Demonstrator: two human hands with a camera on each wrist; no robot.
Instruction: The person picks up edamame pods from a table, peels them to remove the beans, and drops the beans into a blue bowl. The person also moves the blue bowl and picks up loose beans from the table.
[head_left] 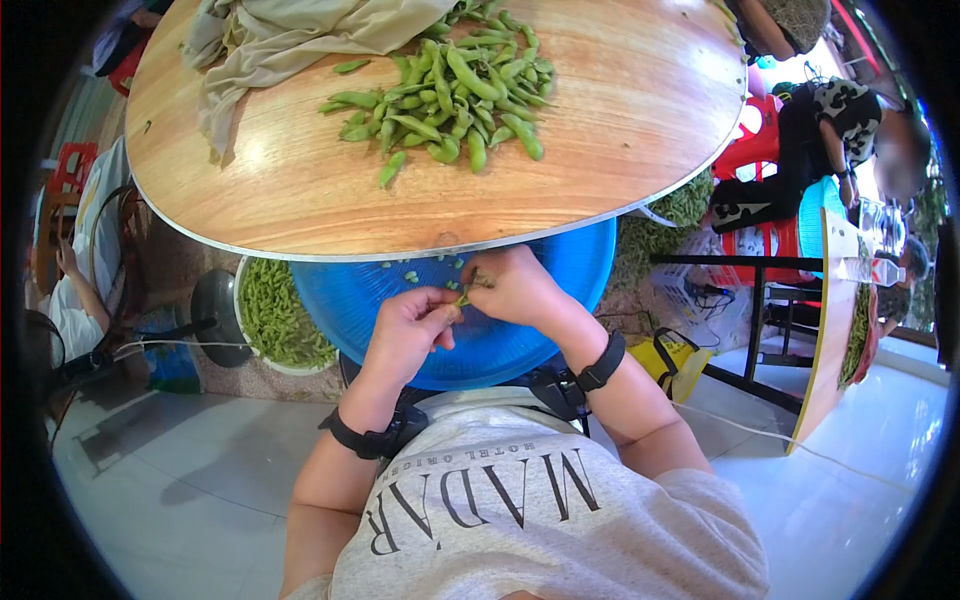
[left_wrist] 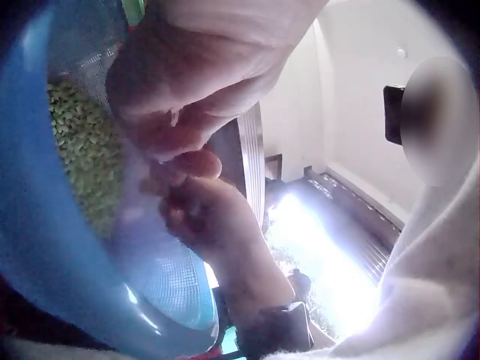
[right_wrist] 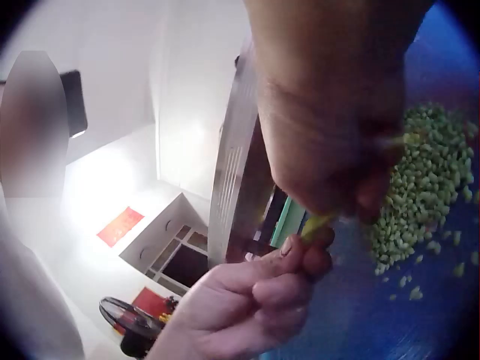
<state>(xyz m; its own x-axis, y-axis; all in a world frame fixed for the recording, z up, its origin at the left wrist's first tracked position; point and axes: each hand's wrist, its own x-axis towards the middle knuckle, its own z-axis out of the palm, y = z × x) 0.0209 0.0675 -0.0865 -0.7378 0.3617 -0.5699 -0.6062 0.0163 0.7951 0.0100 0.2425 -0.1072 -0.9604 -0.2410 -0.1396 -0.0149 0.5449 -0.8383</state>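
Over a blue basin [head_left: 340, 310], both hands meet around a green pod [right_wrist: 317, 223]. The left hand [head_left: 415, 325] pinches one end of the pod between thumb and forefinger. The right hand [head_left: 512, 287] has its fingers curled at the pod's other end, partly hiding it. Shelled green beans [right_wrist: 427, 176] lie in the basin below the hands. On the wooden table [head_left: 600, 150] beyond sits a pile of green pods [head_left: 455, 90].
A beige cloth [head_left: 300, 40] lies on the table beside the pile. Left of the basin stands a white-rimmed tub of pods [head_left: 285, 315]. A yellow bag [head_left: 670, 360] is on the floor at the right. Other people sit at both sides.
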